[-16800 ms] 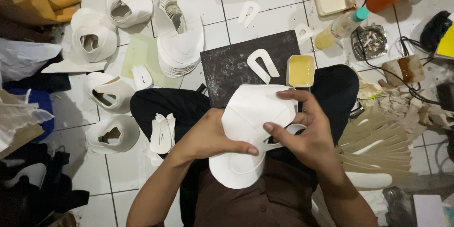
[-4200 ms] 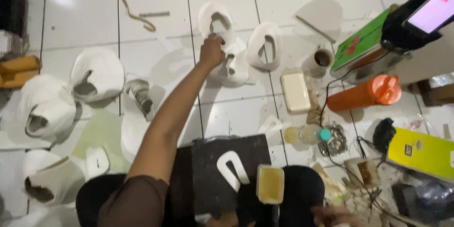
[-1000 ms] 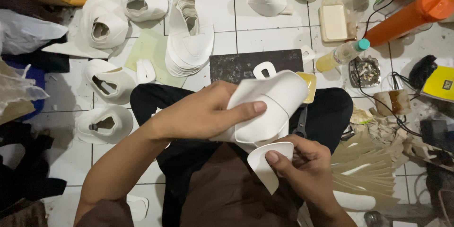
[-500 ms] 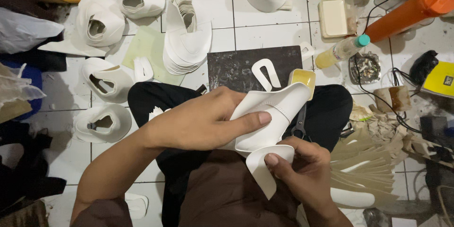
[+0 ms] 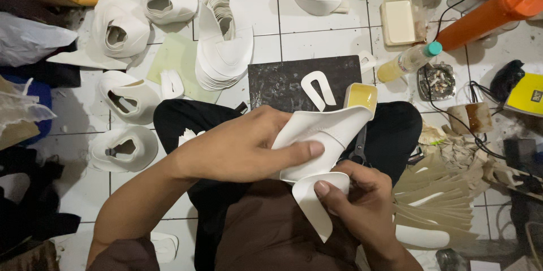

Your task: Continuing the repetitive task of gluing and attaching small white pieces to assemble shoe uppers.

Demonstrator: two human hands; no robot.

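While the folded white shoe upper (image 5: pixel 325 135) is held above the lap, it is clasped by the left hand (image 5: pixel 243 146), and its curled lower flap (image 5: pixel 314 200) is pinched by the right hand (image 5: pixel 362 203), just before the dark cutting slab (image 5: pixel 283 81).

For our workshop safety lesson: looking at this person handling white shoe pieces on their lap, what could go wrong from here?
1. The small yellow tray sits right beside the folded white upper held by the left hand; a nudge might tip it.
2. The right hand pinches a curved white strip that bends sharply; it may crease.
3. Scissors lie on the lap under the upper, close to both hands.
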